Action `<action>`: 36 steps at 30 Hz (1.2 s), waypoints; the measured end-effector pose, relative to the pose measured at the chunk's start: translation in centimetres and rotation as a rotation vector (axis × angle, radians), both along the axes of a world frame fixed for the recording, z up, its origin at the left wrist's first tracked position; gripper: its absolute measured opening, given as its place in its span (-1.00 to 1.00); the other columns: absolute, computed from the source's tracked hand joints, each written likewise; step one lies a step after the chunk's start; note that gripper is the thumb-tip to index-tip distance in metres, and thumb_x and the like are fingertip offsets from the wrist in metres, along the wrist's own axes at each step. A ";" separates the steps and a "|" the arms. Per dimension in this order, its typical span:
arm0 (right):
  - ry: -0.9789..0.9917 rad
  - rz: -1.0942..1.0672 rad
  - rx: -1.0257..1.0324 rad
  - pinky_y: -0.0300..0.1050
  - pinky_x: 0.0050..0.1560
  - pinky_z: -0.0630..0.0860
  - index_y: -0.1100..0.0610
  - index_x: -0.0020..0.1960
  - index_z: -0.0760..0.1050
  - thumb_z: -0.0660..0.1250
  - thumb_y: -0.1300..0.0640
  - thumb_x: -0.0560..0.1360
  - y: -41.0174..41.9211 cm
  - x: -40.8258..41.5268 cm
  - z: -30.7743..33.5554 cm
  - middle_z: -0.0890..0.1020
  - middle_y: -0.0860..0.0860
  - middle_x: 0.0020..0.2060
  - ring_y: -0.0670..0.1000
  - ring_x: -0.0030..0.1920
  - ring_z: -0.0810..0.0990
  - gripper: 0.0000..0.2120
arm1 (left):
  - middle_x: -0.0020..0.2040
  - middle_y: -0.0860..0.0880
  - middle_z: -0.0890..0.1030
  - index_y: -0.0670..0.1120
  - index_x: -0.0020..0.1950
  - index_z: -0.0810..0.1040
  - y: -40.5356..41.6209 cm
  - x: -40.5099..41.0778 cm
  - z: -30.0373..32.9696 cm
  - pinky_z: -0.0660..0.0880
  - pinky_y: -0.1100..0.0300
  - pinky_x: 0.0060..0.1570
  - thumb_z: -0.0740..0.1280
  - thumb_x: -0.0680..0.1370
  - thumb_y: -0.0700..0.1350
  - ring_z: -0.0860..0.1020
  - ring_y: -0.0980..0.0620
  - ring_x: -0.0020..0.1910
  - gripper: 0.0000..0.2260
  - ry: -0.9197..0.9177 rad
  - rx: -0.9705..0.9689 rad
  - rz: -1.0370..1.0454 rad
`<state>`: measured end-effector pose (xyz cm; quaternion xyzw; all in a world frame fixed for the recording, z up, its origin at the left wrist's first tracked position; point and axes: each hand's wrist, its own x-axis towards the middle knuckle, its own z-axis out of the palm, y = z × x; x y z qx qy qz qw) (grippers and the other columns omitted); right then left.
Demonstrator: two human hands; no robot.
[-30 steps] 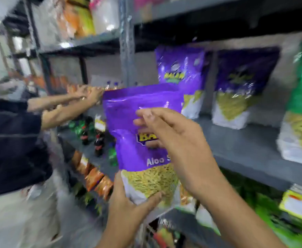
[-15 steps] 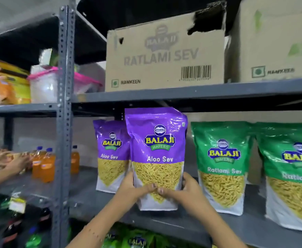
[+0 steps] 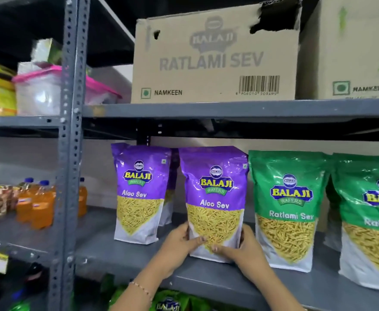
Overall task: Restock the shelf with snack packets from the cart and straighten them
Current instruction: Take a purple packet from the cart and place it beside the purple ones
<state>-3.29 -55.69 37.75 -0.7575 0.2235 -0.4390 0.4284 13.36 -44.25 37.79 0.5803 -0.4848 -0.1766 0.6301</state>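
To the left of my fingers, another purple Aloo Sev packet (image 3: pixel 141 194) stands upright on the grey shelf (image 3: pixel 206 280), a narrow gap between it and the one I hold. My left hand (image 3: pixel 179 244) grips the lower left edge of the middle Aloo Sev packet (image 3: pixel 214 198), thumb laid across its front. My right hand (image 3: pixel 243 249) clasps the lower right edge, fingers (image 3: pixel 220 248) pressed on the clear window. The packet stands upright on the shelf, its base near the front lip. Just right of my fingers a green Ratlami Sev packet (image 3: pixel 289 207) stands almost touching it. Above, open room remains under the upper shelf (image 3: pixel 229 110).
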 end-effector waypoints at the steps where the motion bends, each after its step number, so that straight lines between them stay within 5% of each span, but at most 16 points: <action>1: 0.001 -0.006 0.009 0.11 0.14 0.60 0.00 0.10 0.47 0.68 -0.23 -0.08 -0.3 -0.2 0.0 0.70 -0.08 0.04 -0.06 0.06 0.68 -0.17 | 0.20 0.00 0.69 -0.10 0.24 0.56 -0.3 -0.1 0.0 0.54 0.27 0.15 0.50 0.44 -0.18 0.62 0.05 0.21 -0.62 0.000 -0.010 0.011; 4: 0.005 0.001 0.049 0.20 0.09 0.63 0.07 0.05 0.49 0.67 -0.28 -0.23 -0.6 -0.4 -0.4 0.74 0.02 -0.04 0.03 -0.04 0.73 -0.05 | 0.13 0.04 0.72 0.00 0.15 0.63 -0.3 0.2 -0.5 0.52 -0.08 0.28 0.58 0.25 0.18 0.64 0.00 0.19 -0.46 -0.012 -0.029 0.041; 7: 0.012 0.000 0.063 0.21 0.08 0.64 0.17 0.05 0.49 0.70 -0.22 -0.28 -0.2 -0.1 -0.3 0.75 0.12 -0.07 0.08 -0.08 0.75 0.00 | 0.02 0.06 0.75 0.02 0.05 0.68 -0.6 0.9 -1.0 0.55 -0.12 0.22 0.57 0.15 0.30 0.68 0.00 0.10 -0.42 -0.004 -0.075 0.074; 16: 0.141 -0.101 -0.081 0.04 -0.04 0.67 0.05 0.05 0.54 0.66 -0.14 -0.04 0.4 1.7 0.0 0.76 -0.05 -0.14 -0.09 -0.19 0.74 -0.28 | -0.05 0.10 0.75 0.02 0.06 0.66 -0.7 1.8 -1.1 0.59 0.00 0.13 0.44 0.37 0.11 0.69 0.08 0.00 -0.68 0.023 -0.151 0.211; 19: 0.175 -0.120 -0.135 -0.14 -0.13 0.61 0.00 0.05 0.53 0.66 -0.02 0.13 0.9 2.2 0.1 0.74 -0.10 -0.11 -0.21 -0.21 0.71 -0.45 | 0.01 0.06 0.73 0.00 0.12 0.62 -0.9 2.0 -1.1 0.56 -0.03 0.17 0.32 0.34 0.22 0.67 0.03 0.04 -0.54 0.042 -0.144 0.237; 27: 0.188 -0.118 -0.142 -0.19 -0.12 0.59 0.00 0.08 0.52 0.66 0.02 0.20 1.0 2.1 0.2 0.74 -0.10 -0.07 -0.19 -0.19 0.72 -0.48 | 0.13 -0.02 0.70 -0.06 0.23 0.57 -0.6 1.6 -0.7 0.51 0.05 0.19 0.35 0.53 -0.06 0.62 -0.02 0.13 -0.72 -0.005 -0.092 0.256; 36: 0.186 -0.116 -0.130 -0.25 -0.21 0.56 0.04 0.10 0.51 0.65 0.07 0.24 1.2 1.9 0.2 0.73 -0.08 -0.07 -0.19 -0.24 0.71 -0.49 | 0.17 0.07 0.68 -0.01 0.28 0.55 -0.1 1.3 -0.4 0.49 0.15 0.17 0.33 0.56 -0.09 0.60 0.06 0.15 -0.71 -0.027 -0.057 0.236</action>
